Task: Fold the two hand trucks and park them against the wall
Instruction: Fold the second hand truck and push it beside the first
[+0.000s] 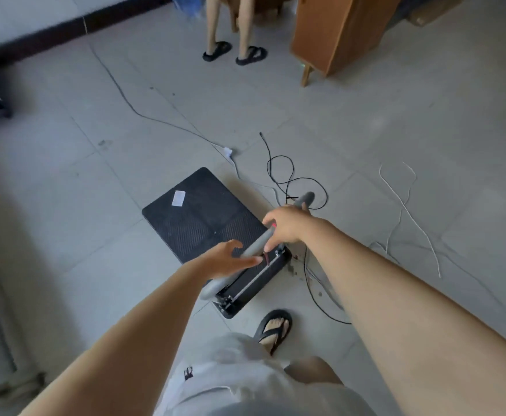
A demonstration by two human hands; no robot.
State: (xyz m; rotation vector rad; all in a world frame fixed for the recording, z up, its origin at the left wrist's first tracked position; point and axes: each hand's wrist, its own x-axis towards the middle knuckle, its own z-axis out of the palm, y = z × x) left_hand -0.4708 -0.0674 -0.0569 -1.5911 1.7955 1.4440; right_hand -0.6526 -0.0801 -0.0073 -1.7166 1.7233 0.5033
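Pale grey floor tiles [65, 181], crossed by loose black and white cables [287, 178], carried a black ribbed-deck platform hand truck [203, 217] near the middle of the room, well apart from the white wall with a dark skirting board [35, 28] at upper left. Its curved grey tubular handle [254, 247] rose over the deck's near end. Right hand [287, 226], arm outstretched, was clamped round the handle's upper bar. Left hand [227, 259] reached in palm down with fingers spread apart, beside the handle's lower part; contact could not be judged. A sandalled foot [274, 330] stood just beside the truck's near edge. An orange-brown wooden cabinet [323, 31] stood at the far side.
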